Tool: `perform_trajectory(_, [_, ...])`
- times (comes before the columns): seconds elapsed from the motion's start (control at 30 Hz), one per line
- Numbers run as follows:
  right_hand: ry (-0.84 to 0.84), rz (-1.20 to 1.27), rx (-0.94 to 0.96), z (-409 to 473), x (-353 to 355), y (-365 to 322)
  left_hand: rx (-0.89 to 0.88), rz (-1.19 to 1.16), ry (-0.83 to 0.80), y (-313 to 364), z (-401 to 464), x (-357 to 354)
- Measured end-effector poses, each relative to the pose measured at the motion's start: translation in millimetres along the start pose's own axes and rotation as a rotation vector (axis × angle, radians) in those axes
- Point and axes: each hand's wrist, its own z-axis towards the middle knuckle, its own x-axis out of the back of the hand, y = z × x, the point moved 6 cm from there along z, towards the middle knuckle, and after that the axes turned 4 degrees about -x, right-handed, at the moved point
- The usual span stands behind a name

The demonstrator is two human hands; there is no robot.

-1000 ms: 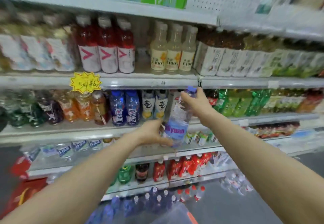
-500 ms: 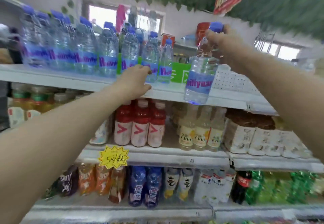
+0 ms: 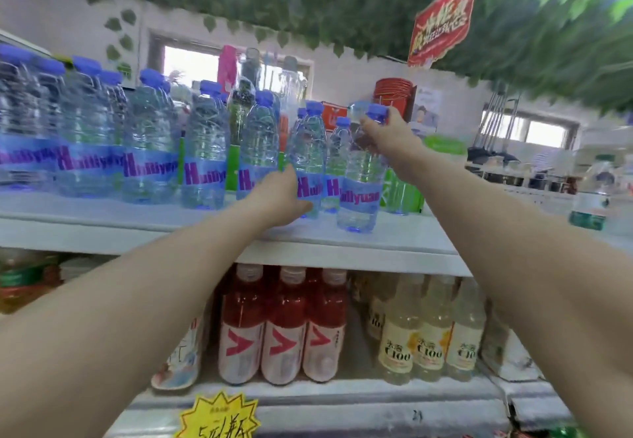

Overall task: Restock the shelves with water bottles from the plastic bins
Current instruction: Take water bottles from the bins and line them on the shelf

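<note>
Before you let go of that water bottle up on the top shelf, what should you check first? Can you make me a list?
1. Bottle's base on the top shelf: ok, the held water bottle looks set down.
2. Bottle upright: ok, about straight.
3. Right hand grips it near the blue cap: ok.
4. Left hand steadies the neighbouring bottle: ok, it holds it.
5. Base clear of the shelf's front edge: ok.
6. Space behind to push it back: cannot tell, bottles hide it.
</note>
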Motion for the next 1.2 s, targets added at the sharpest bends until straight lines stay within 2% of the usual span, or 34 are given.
perform_trajectory(0.07, [-0.008,-0.093,0.002,4,-1,4,0.021,-0.041,-0.018,1,8,-8])
perform_trajectory(0.2, [0.180,-0.595,0.121,-4,10,-7,0.097,-0.087,-0.035,0,19,-22])
perform_trajectory(0.27, [0.224,-0.675,0.189,-10,10,-12,0.142,-0.096,-0.042,-3,24,-30])
perform_trajectory(0.43, [0.168,-0.583,0.301,-5,2,-6,0.207,-0.137,-0.014,-11,33,-39])
perform_trajectory(0.57, [0.051,-0.362,0.230,10,6,10,0.222,-0.163,-0.007,-14,34,-40])
perform_trajectory(0.77, [0.203,-0.652,0.252,17,-1,6,0.225,-0.169,-0.005,-13,32,-39])
perform_trajectory(1.0, [0.126,-0.513,0.269,25,-14,11,0.222,-0.165,-0.001,-13,31,-39])
perform_trajectory(1.13, [0.165,-0.682,0.323,30,-19,9,0.225,-0.171,0.005,-13,32,-39])
perform_trajectory(1.2, [0.171,-0.679,0.336,33,-20,11,0.229,-0.172,0.007,-14,32,-40])
